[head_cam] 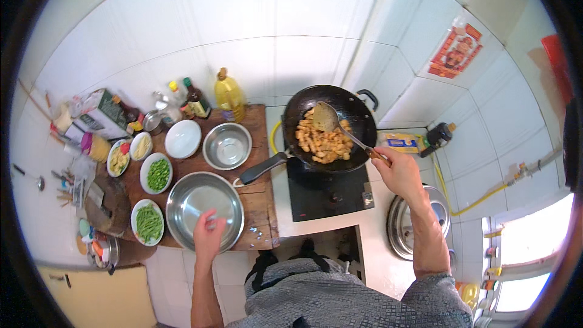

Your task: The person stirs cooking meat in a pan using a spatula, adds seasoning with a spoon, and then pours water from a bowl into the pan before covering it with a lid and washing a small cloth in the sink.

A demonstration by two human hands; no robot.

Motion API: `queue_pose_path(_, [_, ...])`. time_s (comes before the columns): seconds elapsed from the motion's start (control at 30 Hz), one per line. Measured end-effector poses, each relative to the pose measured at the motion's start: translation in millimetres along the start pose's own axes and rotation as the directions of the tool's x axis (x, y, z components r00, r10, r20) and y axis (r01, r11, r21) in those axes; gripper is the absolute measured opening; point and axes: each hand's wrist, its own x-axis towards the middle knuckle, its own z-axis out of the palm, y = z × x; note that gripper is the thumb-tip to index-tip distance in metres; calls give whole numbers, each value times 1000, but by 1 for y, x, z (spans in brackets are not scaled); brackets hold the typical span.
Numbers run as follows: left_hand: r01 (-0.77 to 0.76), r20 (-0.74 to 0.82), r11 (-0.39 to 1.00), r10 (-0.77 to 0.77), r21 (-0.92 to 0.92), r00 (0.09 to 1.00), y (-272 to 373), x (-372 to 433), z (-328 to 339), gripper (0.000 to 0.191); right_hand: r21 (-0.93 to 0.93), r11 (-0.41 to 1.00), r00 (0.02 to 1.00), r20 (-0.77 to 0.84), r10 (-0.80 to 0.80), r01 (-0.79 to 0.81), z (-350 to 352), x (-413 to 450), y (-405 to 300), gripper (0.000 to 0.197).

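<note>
My right hand (401,174) grips the wooden handle of a metal wok spatula (326,117). The spatula's blade rests on browned, cut pieces of food (324,143), likely meat, in a black wok (360,118). The wok sits on a black cooktop (328,196), its long handle (262,169) pointing left. My left hand (209,237) is over the near part of a large steel basin (182,191), fingers loosely curled; nothing shows in it. Left of the basin are a bowl of green beans (149,223) and a bowl of chopped green vegetable (158,176).
A white bowl (183,139) and a steel bowl (227,146) stand beyond the basin. An oil bottle (229,96) and sauce bottles (196,99) line the tiled wall. A cleaver (98,197) lies on a round chopping block (119,207). Metal lids (395,228) lie beneath my right forearm.
</note>
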Motion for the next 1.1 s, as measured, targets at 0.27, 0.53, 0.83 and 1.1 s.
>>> queue_pose_path(0.27, [-99, -74, 993, 94, -62, 993, -21, 145, -4, 50, 140, 981, 986, 124, 113, -131, 52, 12, 18, 33])
queue_pose_path(0.53, [118, 7, 978, -121, 174, 993, -92, 266, 3, 51, 185, 962, 974, -62, 216, -201, 45, -28, 25, 35])
queue_pose_path(0.83, [510, 370, 858, -453, -65, 811, -38, 279, 18, 34, 305, 912, 934, -139, 329, -276, 42, -63, 14, 36])
queue_pose_path(1.1, [426, 329, 896, -369, -123, 869, -42, 276, 26, 47, 361, 880, 927, -91, 363, -309, 74, -61, 11, 36])
